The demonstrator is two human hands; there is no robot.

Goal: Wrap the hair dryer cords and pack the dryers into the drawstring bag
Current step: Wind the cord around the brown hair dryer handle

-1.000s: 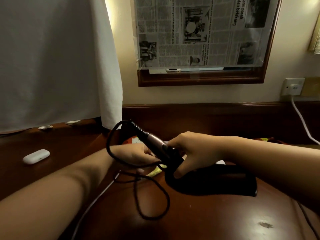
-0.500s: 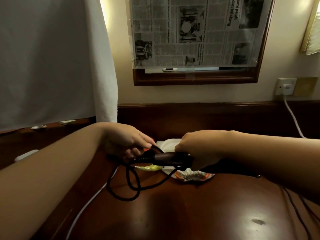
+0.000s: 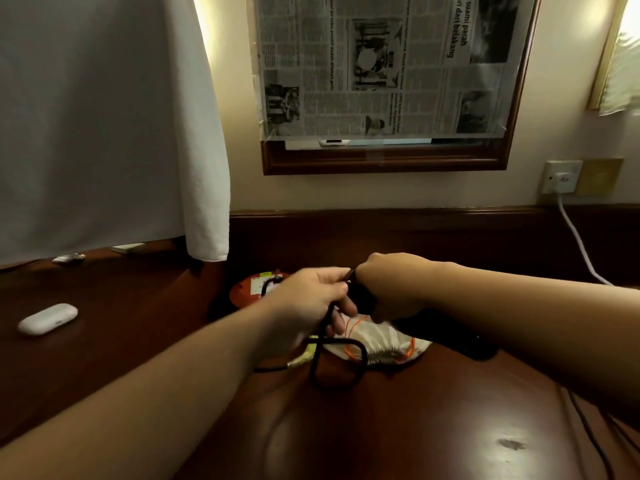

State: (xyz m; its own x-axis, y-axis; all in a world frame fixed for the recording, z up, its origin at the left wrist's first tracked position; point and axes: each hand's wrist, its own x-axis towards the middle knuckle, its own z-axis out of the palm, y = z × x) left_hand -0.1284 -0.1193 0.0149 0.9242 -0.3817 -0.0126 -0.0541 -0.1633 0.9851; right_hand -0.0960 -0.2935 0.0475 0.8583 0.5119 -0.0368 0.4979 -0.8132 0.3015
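Observation:
My right hand [image 3: 394, 289] grips the handle of a black hair dryer [image 3: 446, 336], whose dark body runs off under my right forearm. Just left of it, my left hand [image 3: 311, 299] pinches the dryer's black cord [image 3: 337, 362]. The cord drops from my fingers and makes a loop over the table. Under the loop lies a white drawstring bag [image 3: 377, 344] with orange string, flat on the wood. Both hands almost touch above the bag. Most of the dryer's handle is hidden inside my right fist.
A round red item [image 3: 247, 291] lies behind my left hand. A white earbud case [image 3: 47, 318] sits at the far left of the dark wooden table [image 3: 398, 438]. A white cable [image 3: 576, 244] hangs from a wall socket at right. A white curtain [image 3: 104, 126] hangs at left.
My left hand has crossed over toward the right hand, carrying the cord around the handle. The hanging loop has grown shorter and shifted right, over the white bag.

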